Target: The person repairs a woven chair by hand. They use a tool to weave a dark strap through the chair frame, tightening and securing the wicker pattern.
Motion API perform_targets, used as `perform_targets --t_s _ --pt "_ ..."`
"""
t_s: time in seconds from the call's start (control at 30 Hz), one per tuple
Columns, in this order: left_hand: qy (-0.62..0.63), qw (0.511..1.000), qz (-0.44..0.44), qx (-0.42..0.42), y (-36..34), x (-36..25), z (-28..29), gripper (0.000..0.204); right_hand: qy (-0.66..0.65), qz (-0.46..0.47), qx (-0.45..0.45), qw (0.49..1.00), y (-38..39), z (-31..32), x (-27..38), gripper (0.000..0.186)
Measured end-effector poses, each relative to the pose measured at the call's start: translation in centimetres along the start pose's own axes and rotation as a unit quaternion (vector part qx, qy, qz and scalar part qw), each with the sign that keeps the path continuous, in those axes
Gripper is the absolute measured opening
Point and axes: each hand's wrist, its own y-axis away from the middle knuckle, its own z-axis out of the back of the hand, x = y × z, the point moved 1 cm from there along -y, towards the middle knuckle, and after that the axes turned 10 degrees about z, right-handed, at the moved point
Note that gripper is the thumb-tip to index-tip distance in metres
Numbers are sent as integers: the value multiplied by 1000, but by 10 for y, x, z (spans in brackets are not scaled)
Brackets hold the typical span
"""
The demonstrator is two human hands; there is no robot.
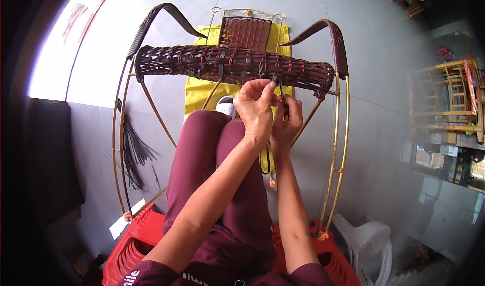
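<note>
In front of my knees lies a dark brown woven wicker roll (194,63), spanning a gold metal chair frame (337,149). Reddish strands show among its dark ones. My left hand (254,107) is at the roll's near edge, right of its middle, with thumb and index finger pinched on a dark weaving strip (281,90). Just right of it and slightly lower, my right hand (287,120) is closed, fingers curled around the same strip. Part of the strip is hidden by my fingers. A dark loop of strip hangs below my hands.
Brown wrapped armrests (339,46) curve up on both sides. Beyond stands a woven backrest panel (246,32) over a yellow cloth (202,91). Loose black strips (132,152) hang from the left frame. Red stacked stools (132,240) and a white plastic chair (366,240) are near me.
</note>
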Motion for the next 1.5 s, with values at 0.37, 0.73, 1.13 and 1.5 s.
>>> perform_targets --t_s 0.37,0.73,1.13,1.5 --pt "12 1000 -11 -7 1 -1 -2 8 -4 31 39 999 -2 8 3 15" --pt "41 997 -41 -47 1 9 -10 7 -6 42 5 999 0 3 -4 16" --pt "72 997 13 15 13 0 2 10 12 22 16 1000 1 12 12 13" --pt "43 995 85 21 13 2 12 8 10 -9 34 999 4 13 21 18"
